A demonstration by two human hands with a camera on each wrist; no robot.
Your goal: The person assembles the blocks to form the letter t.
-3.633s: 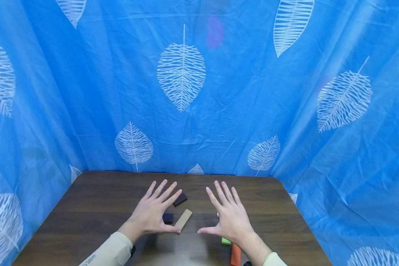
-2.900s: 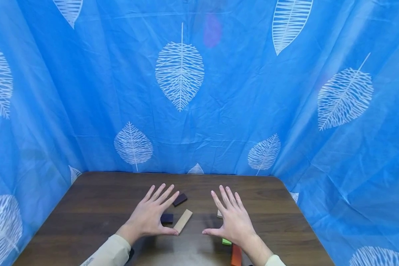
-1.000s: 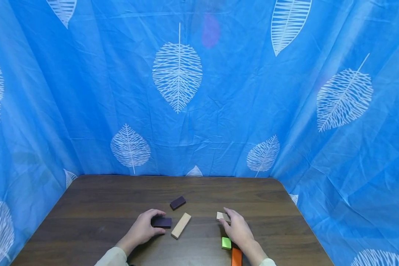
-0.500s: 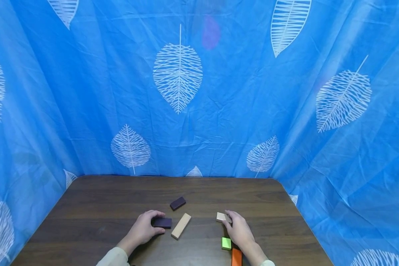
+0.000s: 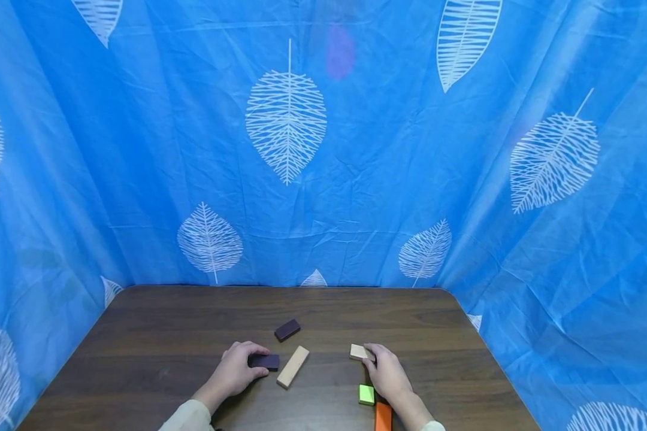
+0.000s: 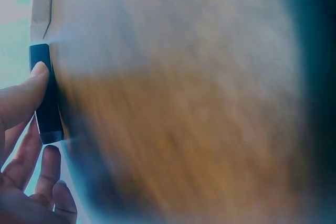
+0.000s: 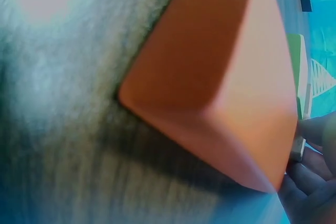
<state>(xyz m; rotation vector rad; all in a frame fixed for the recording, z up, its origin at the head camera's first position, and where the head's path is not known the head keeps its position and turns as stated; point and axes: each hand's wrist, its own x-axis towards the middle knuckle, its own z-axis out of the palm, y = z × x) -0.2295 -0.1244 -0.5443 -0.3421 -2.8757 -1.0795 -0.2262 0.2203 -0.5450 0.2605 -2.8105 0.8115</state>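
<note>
My left hand [image 5: 230,371] pinches a dark purple-brown block [image 5: 265,362] lying on the table, thumb on the near side and a finger on the far side. In the left wrist view the thumb presses along this dark block [image 6: 48,95], while the lower fingers curl beneath its end. Across the table, my right hand [image 5: 390,374] holds the right end of a short pale wooden block [image 5: 359,351]; its fingers hide that end. A bright green block [image 5: 366,394] and an orange block [image 5: 383,417] lie by the right wrist, the orange one partly cut off by the frame.
Between the hands a long pale wooden block [image 5: 293,367] lies slantwise. Behind it is a second dark block [image 5: 287,330]. The brown wooden table [image 5: 167,323] ends at a blue curtain [image 5: 366,179] with white leaf prints. The orange block [image 7: 247,72] looms large in the right wrist view.
Both hands were spread above the table; they came down, the left onto the dark block and the right onto the short pale block. Over the last second the hands hardly moved.
</note>
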